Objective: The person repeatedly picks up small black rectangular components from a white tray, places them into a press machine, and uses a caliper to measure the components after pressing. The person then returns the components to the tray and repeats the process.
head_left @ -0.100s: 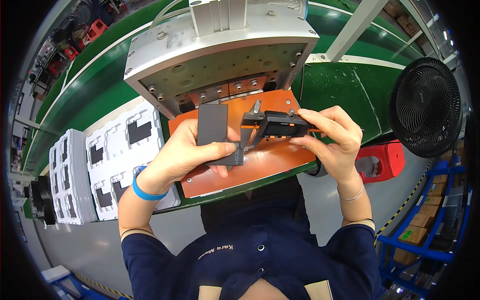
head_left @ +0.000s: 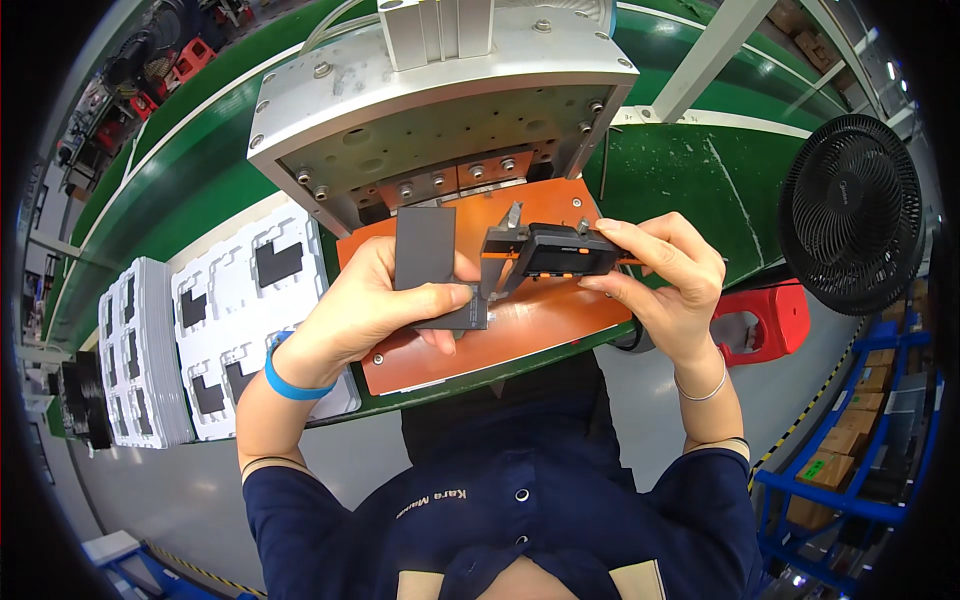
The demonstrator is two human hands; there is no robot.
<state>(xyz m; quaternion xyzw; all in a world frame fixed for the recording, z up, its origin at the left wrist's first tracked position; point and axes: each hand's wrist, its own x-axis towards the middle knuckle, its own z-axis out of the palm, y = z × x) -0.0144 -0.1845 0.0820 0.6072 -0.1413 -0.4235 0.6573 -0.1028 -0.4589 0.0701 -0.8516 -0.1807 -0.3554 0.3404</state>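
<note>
Plate, dark grey, flat and rectangular, is held upright at picture centre, above the orange board and just below the grey metal press at 12 o'clock. Left hand grips it along the lower edge, thumb across the front, fingers closed on it from behind. A second dark strip sits under the thumb; whether it is a separate piece cannot be told.

Caliper, black with orange buttons and a metal beam, lies level at 3 o'clock of the plate, its measuring end touching the plate's right edge. Right hand holds its body, fingers closed around it from above and below.

Judgement: plate looks thin, light and stiff, with smooth faces that may slip; best taken by the edges or the lower corner, clear of the measured edge. Caliper is rigid, best held by the body.

Surroundings: white trays with dark inserts at 9 o'clock on the green counter; a stack of further trays beyond them. Black fan at 3 o'clock, red stool beneath it, blue shelving at 4 o'clock.
</note>
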